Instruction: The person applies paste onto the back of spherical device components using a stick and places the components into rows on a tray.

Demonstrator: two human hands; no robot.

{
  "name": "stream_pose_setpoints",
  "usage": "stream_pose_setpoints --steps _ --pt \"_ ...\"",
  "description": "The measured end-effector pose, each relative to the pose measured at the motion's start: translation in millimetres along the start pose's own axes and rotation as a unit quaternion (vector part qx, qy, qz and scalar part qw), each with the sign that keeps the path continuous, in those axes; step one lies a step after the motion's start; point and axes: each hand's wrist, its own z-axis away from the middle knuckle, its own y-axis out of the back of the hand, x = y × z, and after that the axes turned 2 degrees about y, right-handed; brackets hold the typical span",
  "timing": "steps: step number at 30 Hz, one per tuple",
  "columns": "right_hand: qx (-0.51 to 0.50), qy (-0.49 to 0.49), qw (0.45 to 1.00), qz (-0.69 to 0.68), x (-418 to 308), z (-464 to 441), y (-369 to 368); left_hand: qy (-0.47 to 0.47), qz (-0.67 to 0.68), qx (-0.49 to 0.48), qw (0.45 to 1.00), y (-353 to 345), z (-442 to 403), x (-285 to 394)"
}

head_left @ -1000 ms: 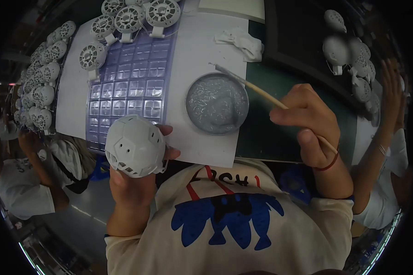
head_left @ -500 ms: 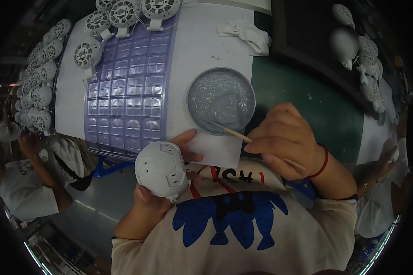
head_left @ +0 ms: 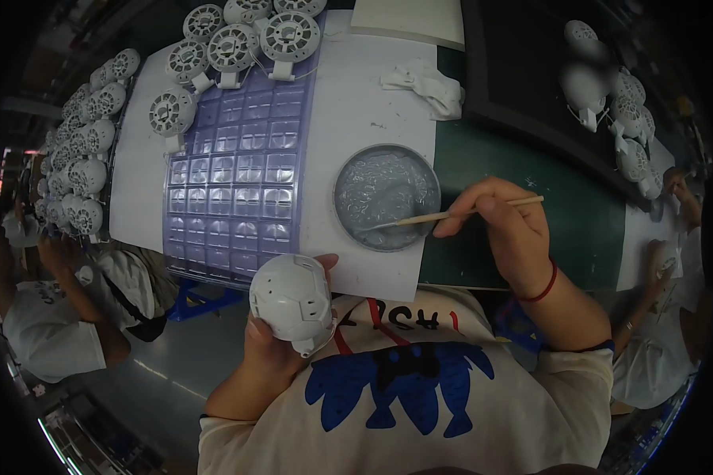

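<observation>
My left hand [head_left: 271,348] is wrapped round a white rounded plastic housing [head_left: 291,299] with small holes and slots, near the table's front edge. Between the fingers of my right hand [head_left: 511,226] is a thin wooden-handled brush [head_left: 451,214], its tip down in a round dish. The dish [head_left: 338,198] holds grey, glossy paste and sits on white paper [head_left: 348,111]. A crumpled white cloth [head_left: 428,89] lies behind the dish.
A clear blister tray [head_left: 234,186] lies left of the dish, with several white fan-like parts [head_left: 232,47] at its far end. More white parts [head_left: 87,176] stand in rows at the left. A dark board [head_left: 531,95] is at the right. Co-workers [head_left: 51,324] sit on both sides.
The brush has come down from above the dish's far rim into the paste. My left hand has shifted right and nearer my body with the housing, which has turned.
</observation>
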Motion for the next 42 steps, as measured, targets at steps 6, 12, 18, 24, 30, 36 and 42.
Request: stream_pose_setpoints --steps 6,12,18,24,30,36,42 --pt "-0.014 0.112 0.993 0.041 -4 4 11 -0.065 -0.179 0.067 0.979 -26 -3 14" --pt "-0.021 0.229 0.927 0.296 -21 3 12 -0.04 -0.131 -0.049 0.989 -13 -21 13" --pt "-0.023 0.338 0.854 0.395 -32 14 2 -0.086 -0.01 0.034 0.996 -16 -36 -1" --pt "-0.094 0.454 0.768 0.443 -32 31 -13 -0.064 -0.035 0.073 0.995 -41 -37 5" --pt "-0.135 0.471 0.739 0.462 -29 26 -16 -0.055 -0.019 0.051 0.997 -40 -37 3" --pt "-0.141 0.428 0.782 0.431 -38 28 -15 -0.038 -0.002 0.065 0.997 -43 -38 0" --pt "-0.113 0.442 0.823 0.338 -42 31 -20 -0.033 0.01 0.076 0.997 -39 -33 -3"
